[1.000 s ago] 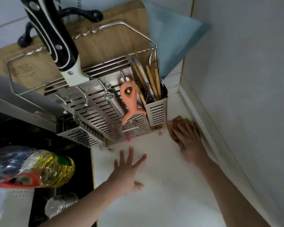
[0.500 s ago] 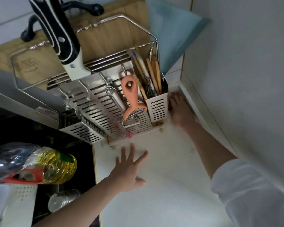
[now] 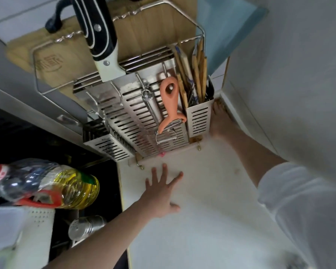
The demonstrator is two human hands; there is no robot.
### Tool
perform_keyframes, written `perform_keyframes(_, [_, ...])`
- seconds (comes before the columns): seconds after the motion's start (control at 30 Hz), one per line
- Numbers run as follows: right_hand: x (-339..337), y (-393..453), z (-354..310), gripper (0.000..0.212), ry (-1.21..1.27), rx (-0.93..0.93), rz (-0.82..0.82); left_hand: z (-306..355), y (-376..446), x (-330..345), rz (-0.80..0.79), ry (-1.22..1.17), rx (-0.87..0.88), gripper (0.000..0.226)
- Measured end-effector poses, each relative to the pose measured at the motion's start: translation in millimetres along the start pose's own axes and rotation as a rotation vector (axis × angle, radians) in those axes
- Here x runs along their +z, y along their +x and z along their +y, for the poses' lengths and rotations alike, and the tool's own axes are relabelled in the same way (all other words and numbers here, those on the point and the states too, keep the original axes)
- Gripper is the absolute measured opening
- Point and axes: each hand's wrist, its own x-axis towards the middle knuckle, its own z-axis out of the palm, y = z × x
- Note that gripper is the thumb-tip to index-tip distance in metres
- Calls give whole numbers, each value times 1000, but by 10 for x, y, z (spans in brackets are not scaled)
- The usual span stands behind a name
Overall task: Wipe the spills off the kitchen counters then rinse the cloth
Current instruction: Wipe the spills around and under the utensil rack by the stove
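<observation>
Two hands: both lying on the white worktop (image 3: 182,239)
Left hand (image 3: 161,193): resting flat, fingers spreading
Right hand (image 3: 220,121): reaching beside the utensil rack (image 3: 144,121), grip indeterminable
Cloth (image 3: 218,102): brown edge showing at right fingertips

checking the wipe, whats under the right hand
A sliver of brown cloth shows past the right hand in the counter corner; the rest is covered.

The right hand (image 3: 220,121) has slid the cloth (image 3: 218,102) toward twelve o'clock, from open counter into the corner beside the utensil rack (image 3: 199,117).
</observation>
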Motion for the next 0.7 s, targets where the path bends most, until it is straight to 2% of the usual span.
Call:
perform_keyframes(0.1, [0,60,74,81,-16,-52,-2,-12,17,16,1,0,1,107])
perform_keyframes(0.17, [-68,-329,44,73,22,-88,1,-16,5,8,4,22,2,108])
perform_keyframes(0.23, [25,-1003,53,65,31,-65,35,-25,-3,-3,4,24,-6,108])
perform_keyframes(0.33, [141,-2294,-14,62,77,22,172,2,-19,-30,0,17,-33,108])
perform_keyframes(0.4, [235,-2999,-258,61,78,34,163,28,-39,-44,0,28,-36,108])
perform_keyframes(0.43, [299,-3202,-425,61,61,-34,118,15,-22,-51,-2,21,-38,108])
perform_keyframes(0.5, [397,-3451,-651,61,-16,-284,-14,-10,-76,-63,-2,-13,-25,102])
perform_keyframes(0.57, [372,-3276,-531,62,-128,-430,-50,-91,-149,-90,28,-80,-3,85])
perform_keyframes(0.6, [339,-3090,-403,63,-146,-390,-13,-138,-215,-95,59,-108,1,76])
perform_keyframes(0.63, [285,-2891,-303,64,-137,-262,37,-186,-302,-67,87,-119,-9,69])
perform_keyframes(0.7, [136,-2546,-356,65,1,149,34,-264,-507,71,129,-89,-89,65])
